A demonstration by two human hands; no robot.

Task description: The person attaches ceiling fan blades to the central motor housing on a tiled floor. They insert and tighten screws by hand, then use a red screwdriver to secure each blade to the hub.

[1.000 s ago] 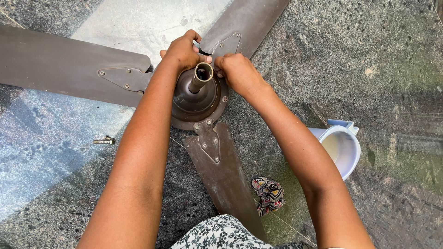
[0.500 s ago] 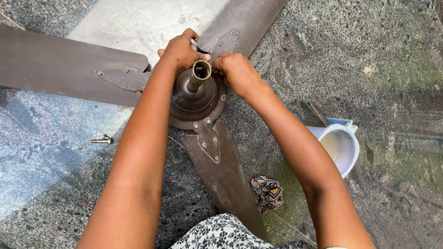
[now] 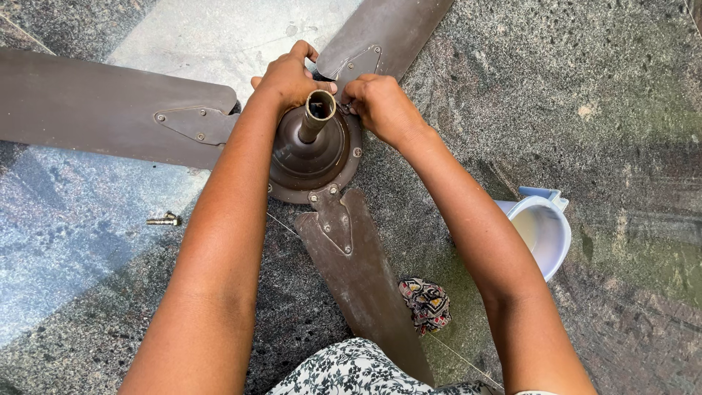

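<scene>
Beside fan hub: bolt left, mug right, rag nr blade.

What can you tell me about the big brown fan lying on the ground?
The ceiling fan lies flat on the speckled stone floor. It looks like dull brown metal, dusty and worn. A round motor hub sits in the middle, with a short hollow pipe sticking up. Three long flat blades spread out from the hub, each fixed by a bracket with small screws. The left hand and the right hand both rest on the hub's far side, beside the pipe.
</scene>
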